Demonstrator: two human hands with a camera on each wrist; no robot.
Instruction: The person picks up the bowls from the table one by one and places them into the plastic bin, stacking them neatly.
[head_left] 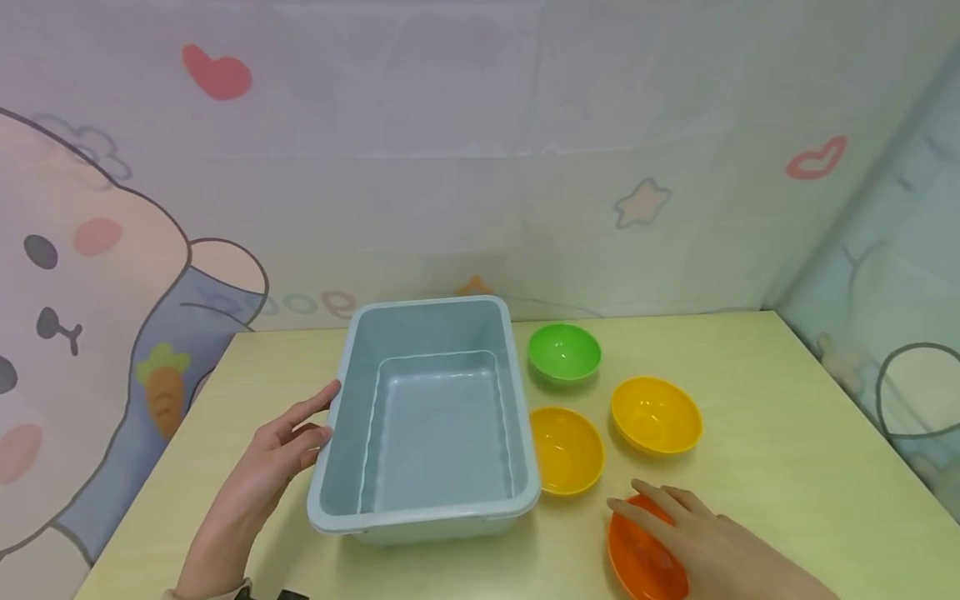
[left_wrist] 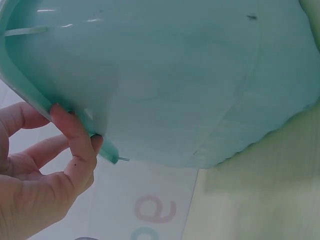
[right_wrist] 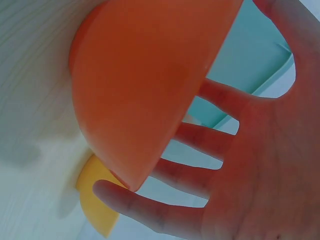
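A pale blue-green plastic basin [head_left: 442, 442] stands on the table. My left hand [head_left: 281, 442] is at its left rim; in the left wrist view, bent fingers [left_wrist: 80, 145] hold the rim from outside and below. Near the front right lies an orange bowl [head_left: 645, 550], mouth up. Over it is my right hand [head_left: 697, 533], with its fingers spread across the mouth. From the right wrist side, the bowl's outer wall [right_wrist: 135, 85] hides the fingertips except the little finger, which passes outside the rim. Whether the other fingers touch the bowl's inside is hidden.
Right of the basin, a yellow bowl [head_left: 566, 454] sits close to its wall. Another yellow bowl [head_left: 656, 417] stands farther right. A green bowl [head_left: 564, 354] is at the back. Behind the pale wooden table [head_left: 780, 433] hangs a printed cloth [head_left: 450, 167].
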